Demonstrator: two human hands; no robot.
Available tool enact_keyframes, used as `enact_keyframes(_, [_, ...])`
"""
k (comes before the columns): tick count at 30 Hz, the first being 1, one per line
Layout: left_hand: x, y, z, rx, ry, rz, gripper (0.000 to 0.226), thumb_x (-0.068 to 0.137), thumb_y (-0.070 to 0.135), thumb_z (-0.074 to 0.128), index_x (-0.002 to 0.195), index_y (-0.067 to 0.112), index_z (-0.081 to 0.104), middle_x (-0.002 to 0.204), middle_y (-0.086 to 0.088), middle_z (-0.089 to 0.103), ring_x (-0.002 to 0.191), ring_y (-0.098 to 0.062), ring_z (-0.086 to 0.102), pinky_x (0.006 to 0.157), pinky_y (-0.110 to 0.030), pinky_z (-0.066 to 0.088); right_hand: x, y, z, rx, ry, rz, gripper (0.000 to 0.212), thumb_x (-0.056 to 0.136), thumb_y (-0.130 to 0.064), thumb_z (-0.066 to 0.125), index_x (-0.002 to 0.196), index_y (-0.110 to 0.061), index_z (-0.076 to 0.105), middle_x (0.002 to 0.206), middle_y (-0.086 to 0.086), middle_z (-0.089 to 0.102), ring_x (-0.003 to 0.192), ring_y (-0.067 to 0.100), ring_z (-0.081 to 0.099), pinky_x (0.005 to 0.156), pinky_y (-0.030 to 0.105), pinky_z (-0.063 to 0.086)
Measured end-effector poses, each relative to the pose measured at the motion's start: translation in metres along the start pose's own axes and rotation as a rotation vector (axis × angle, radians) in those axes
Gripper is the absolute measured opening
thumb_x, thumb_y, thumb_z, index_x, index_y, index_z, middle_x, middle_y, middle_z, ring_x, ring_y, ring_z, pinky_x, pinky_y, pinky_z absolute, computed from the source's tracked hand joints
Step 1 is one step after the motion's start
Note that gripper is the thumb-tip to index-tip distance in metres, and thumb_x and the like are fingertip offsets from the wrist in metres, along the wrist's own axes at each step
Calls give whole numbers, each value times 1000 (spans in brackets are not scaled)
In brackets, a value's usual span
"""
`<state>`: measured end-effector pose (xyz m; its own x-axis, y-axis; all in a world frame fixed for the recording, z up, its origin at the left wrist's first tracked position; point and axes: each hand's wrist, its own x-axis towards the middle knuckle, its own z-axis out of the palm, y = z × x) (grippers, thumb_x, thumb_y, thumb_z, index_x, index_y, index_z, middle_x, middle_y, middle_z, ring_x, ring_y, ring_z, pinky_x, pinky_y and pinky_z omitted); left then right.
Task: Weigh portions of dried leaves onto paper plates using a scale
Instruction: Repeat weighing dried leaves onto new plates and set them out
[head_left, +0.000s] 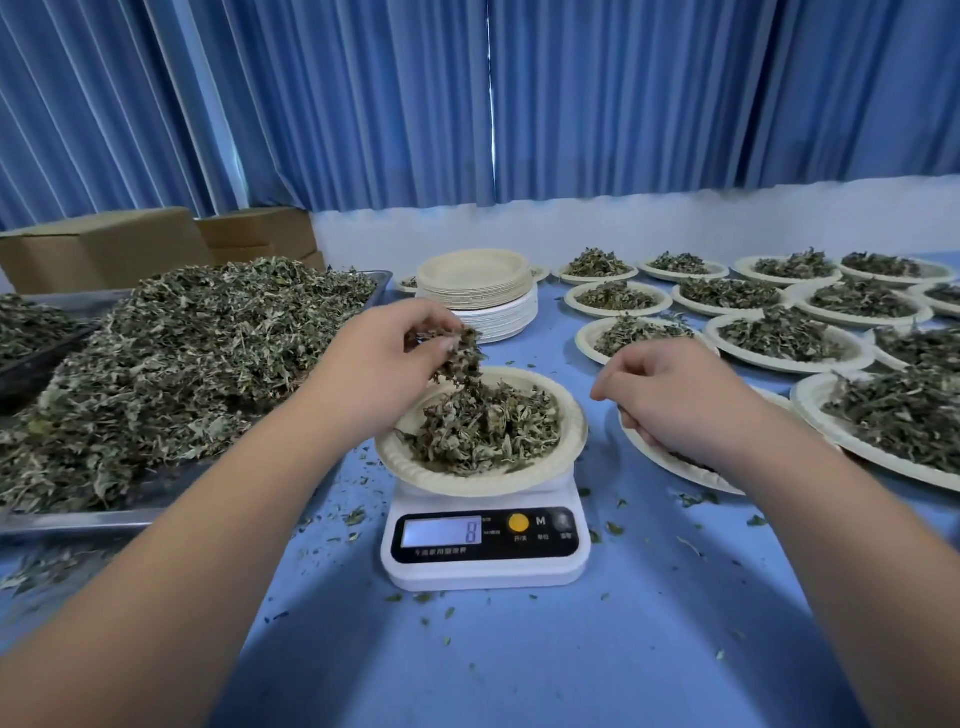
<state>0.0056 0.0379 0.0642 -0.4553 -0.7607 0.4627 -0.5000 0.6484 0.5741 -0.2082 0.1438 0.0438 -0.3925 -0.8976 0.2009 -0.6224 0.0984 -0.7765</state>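
A white digital scale (485, 551) stands on the blue table in front of me, its display showing an 8. On it rests a paper plate (569, 415) heaped with dried green leaves (483, 426). My left hand (384, 358) hovers over the plate's far left rim, fingers closed on a pinch of dried leaves (462, 353) that trails down into the heap. My right hand (670, 395) hangs to the right of the scale, above another paper plate (675, 467), fingers loosely curled; I cannot see anything in it.
A big metal tray (78, 522) piled with dried leaves (171, 364) fills the left. A stack of bare paper plates (475, 291) stands behind the scale. Several filled plates (789, 343) cover the right side. Cardboard boxes (104, 249) and blue curtains are at the back.
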Motion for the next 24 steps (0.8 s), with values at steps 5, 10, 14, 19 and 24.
enact_keyframes(5, [-13,-13,8,-243,84,-118,10,96,21,58,96,26,67,79,8,66,69,-16,70,68,-32,59,0,1,3,-12,7,-16,16,87,-18,60,74,-12,69,44,-9,54,35,1,41,49,23,34])
enact_keyframes(10, [-23,-11,6,-243,154,-28,16,97,20,56,83,25,62,60,12,53,39,2,48,39,-6,32,-1,2,5,-25,17,1,17,88,-18,60,74,-15,69,44,-7,56,34,1,43,47,23,34])
enact_keyframes(14, [-25,-12,5,-206,173,-36,22,96,20,56,80,34,58,60,28,55,55,9,47,54,-10,34,-1,2,6,-43,47,-6,17,87,-18,60,73,-16,70,45,-6,56,34,2,44,47,24,32])
enact_keyframes(19, [-24,-16,-1,-316,257,-74,23,97,18,56,80,33,58,66,17,56,55,3,44,59,-20,39,1,6,7,-33,52,2,18,86,-20,62,71,-18,70,46,-4,55,35,2,46,51,24,34])
enact_keyframes(24, [-21,-27,-17,-321,419,-122,16,97,19,55,86,31,59,73,15,57,52,4,45,51,-14,35,2,8,7,-19,39,14,18,86,-21,62,70,-20,70,47,-1,56,35,7,44,44,20,33])
